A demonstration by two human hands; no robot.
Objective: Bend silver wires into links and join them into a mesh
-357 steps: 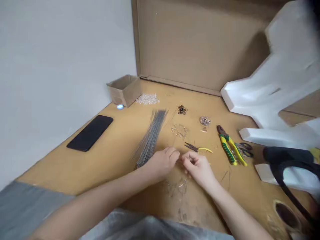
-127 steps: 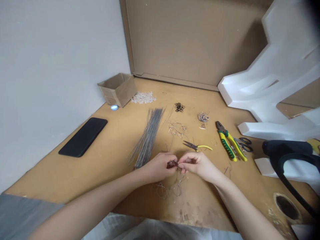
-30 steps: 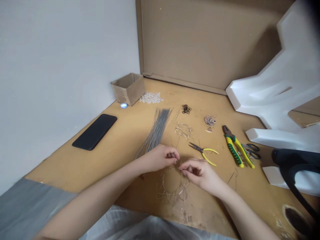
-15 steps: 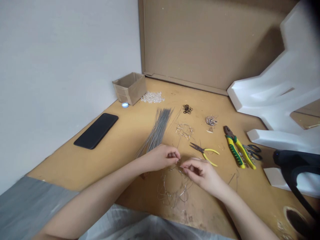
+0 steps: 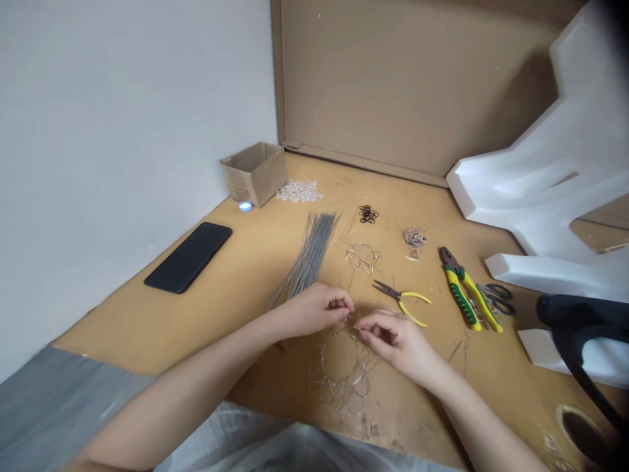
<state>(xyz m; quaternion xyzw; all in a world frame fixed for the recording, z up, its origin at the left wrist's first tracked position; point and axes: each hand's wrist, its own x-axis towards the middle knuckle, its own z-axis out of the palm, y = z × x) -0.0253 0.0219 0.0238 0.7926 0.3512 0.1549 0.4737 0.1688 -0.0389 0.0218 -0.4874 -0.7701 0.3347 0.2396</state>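
My left hand (image 5: 331, 308) and my right hand (image 5: 393, 339) face each other close together over the wooden table. Both have thumb and forefinger pinched. A thin wire ring with several looped wire ends (image 5: 364, 377) hangs or lies just below them, and its upper edge runs up to the fingertips. A fine piece of wire shows at the right fingertips; what the left fingertips pinch is too small to make out clearly. Behind my left hand lies a bundle of straight grey wires (image 5: 314, 252). Small yellow-handled needle-nose pliers (image 5: 400, 296) rest beyond my right hand.
Another wire ring (image 5: 362, 257), black rings (image 5: 368, 214), a small wire coil (image 5: 415, 237) and clear beads (image 5: 299, 191) lie farther back. Combination pliers (image 5: 462, 288) and scissors (image 5: 496, 298) sit right. A phone (image 5: 189, 257) and cardboard box (image 5: 255, 176) are left; a white stand (image 5: 521, 183) rises right.
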